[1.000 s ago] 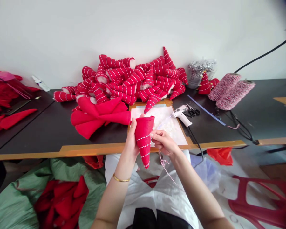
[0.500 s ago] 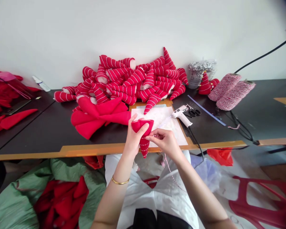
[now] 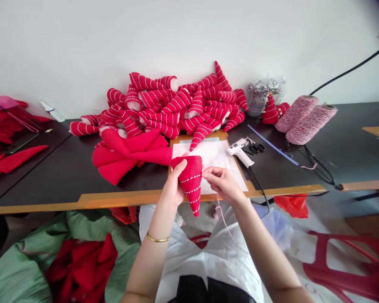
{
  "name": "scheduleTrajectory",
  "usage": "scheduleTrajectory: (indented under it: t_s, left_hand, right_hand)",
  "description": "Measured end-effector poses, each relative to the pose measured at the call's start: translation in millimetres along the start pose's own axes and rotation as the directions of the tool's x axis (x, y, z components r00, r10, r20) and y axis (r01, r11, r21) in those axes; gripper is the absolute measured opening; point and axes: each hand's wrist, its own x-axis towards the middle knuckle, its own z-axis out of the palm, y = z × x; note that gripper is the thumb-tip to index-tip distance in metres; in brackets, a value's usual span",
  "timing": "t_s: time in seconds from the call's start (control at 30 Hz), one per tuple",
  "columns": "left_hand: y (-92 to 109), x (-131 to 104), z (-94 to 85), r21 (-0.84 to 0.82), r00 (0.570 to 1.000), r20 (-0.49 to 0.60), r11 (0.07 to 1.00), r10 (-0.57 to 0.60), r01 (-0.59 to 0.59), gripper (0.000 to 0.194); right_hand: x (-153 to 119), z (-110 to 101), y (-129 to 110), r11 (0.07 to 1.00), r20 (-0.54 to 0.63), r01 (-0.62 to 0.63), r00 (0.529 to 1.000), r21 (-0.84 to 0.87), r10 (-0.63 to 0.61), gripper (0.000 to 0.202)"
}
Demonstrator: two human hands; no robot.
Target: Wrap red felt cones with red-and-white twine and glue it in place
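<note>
My left hand (image 3: 176, 185) grips a red felt cone (image 3: 191, 172) near its wide end, thumb across the front, with the tip pointing down. Red-and-white twine winds round the lower part of the cone; the upper part is plain. Pinched in my right hand (image 3: 222, 182), at the cone's right side, is the twine (image 3: 223, 219), whose loose length hangs over my lap. Behind the cone lies a white sheet (image 3: 214, 152) on the table. A white glue gun (image 3: 241, 152) rests on the sheet's right edge, beside black scissors (image 3: 255, 147).
A heap of twine-wrapped stuffed cones (image 3: 177, 103) fills the table's back. Plain red cones (image 3: 129, 153) lie left of the sheet. Two twine spools (image 3: 311, 122) stand at right, near a blue strip (image 3: 273, 145). A green sack (image 3: 22, 261) of red pieces sits below; a red stool (image 3: 350, 261) is at lower right.
The cone has turned in my left hand and shows more of its front, with its tip lower and slightly right. My left thumb has shifted left; my right hand has moved slightly right.
</note>
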Motion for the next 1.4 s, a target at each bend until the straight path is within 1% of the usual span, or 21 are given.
scheduleTrajectory:
  t_s: [0.1,0.23,0.33,0.4,0.47,0.53,0.57,0.6,0.63,0.67,0.7,0.73,0.77,0.87,1.0,1.13,1.23,1.4]
  left_hand:
    - [1.5,-0.9,2.1,-0.012,0.997,0.076,1.0,-0.012,0.013,0.062]
    - [1.7,1.0,3.2,-0.027,0.995,0.098,0.999,-0.03,0.033,0.056]
    - [0.1,3.1,3.0,-0.043,0.994,0.109,0.999,-0.03,0.034,0.059]
    - [-0.9,3.8,2.7,-0.033,0.99,0.119,0.996,-0.08,0.085,0.063]
    - [-2.0,4.2,2.5,-0.009,0.986,0.101,0.991,-0.13,0.131,0.065]
    - [-3.5,4.6,2.1,0.002,0.994,0.05,0.995,-0.096,0.096,0.063]
    - [-4.6,5.0,1.8,0.004,0.999,0.018,0.999,-0.049,0.049,0.061]
    - [-5.9,5.5,1.3,0.014,1.0,-0.012,1.0,0.007,-0.007,0.061]
    - [-7.3,6.1,0.8,0.04,0.998,-0.035,0.997,0.06,-0.058,0.062]
    - [-8.6,6.7,0.1,0.084,0.994,-0.047,0.992,0.102,-0.098,0.068]
    - [-9.8,7.3,-0.5,0.137,0.99,-0.047,0.983,0.13,-0.122,0.077]
    - [-10.6,7.7,-1.0,0.187,0.989,-0.041,0.973,0.143,-0.133,0.083]
    - [-11.0,8.1,-1.4,0.223,0.989,-0.029,0.966,0.145,-0.135,0.084]
    - [-9.8,8.2,-2.0,0.229,0.993,-0.004,0.967,0.118,-0.114,0.072]
    - [-6.5,6.8,-2.0,0.168,0.994,-0.026,0.98,0.11,-0.104,0.069]
    - [-4.2,4.2,-1.1,0.066,0.999,-0.01,0.997,0.05,-0.05,0.069]
    - [-1.6,0.9,0.6,0.036,1.0,0.014,0.999,-0.008,0.008,0.067]
    - [1.4,-3.7,2.2,0.022,0.998,0.006,0.998,-0.067,0.066,0.062]
  right_hand:
    - [0.3,1.4,-2.5,0.998,0.004,-0.027,1.0,0.048,0.027,0.051]
    - [-0.2,3.6,-2.6,0.997,0.027,-0.046,0.999,0.063,0.045,0.05]
    - [-0.5,4.7,0.1,0.998,0.04,-0.043,0.998,0.049,0.041,0.049]
    - [-0.3,4.1,2.4,0.999,0.037,-0.034,0.999,0.038,0.033,0.047]
    - [0.1,2.7,5.0,1.0,0.015,-0.013,1.0,0.014,0.012,0.046]
    - [0.0,1.9,8.2,0.995,-0.074,0.07,0.994,-0.073,-0.075,0.044]
    - [-0.7,2.1,10.0,0.979,-0.137,0.133,0.978,-0.152,-0.155,0.042]
    - [-1.8,3.1,11.8,0.949,-0.187,0.194,0.952,-0.249,-0.244,0.039]
    - [-3.3,4.7,13.3,0.907,-0.208,0.241,0.923,-0.346,-0.325,0.036]
    - [-5.2,6.8,14.2,0.865,-0.197,0.27,0.904,-0.423,-0.378,0.032]
    - [-7.2,9.1,14.3,0.839,-0.164,0.286,0.902,-0.463,-0.399,0.03]
    - [-9.1,11.3,13.4,0.834,-0.124,0.296,0.911,-0.465,-0.392,0.029]
    - [-10.7,13.1,11.4,0.848,-0.086,0.296,0.926,-0.439,-0.368,0.03]
    - [-12.4,12.8,0.9,0.908,-0.043,0.257,0.957,-0.331,-0.287,0.036]
    - [-7.9,1.8,-7.6,0.937,-0.054,0.183,0.977,-0.297,-0.208,0.041]
    - [-1.6,-7.9,-0.9,0.963,-0.062,0.147,0.984,-0.224,-0.165,0.042]
    - [1.2,-10.7,4.0,0.979,-0.069,0.11,0.99,-0.172,-0.124,0.042]
    - [1.6,-8.9,2.8,0.997,-0.06,0.044,0.997,-0.061,-0.048,0.045]
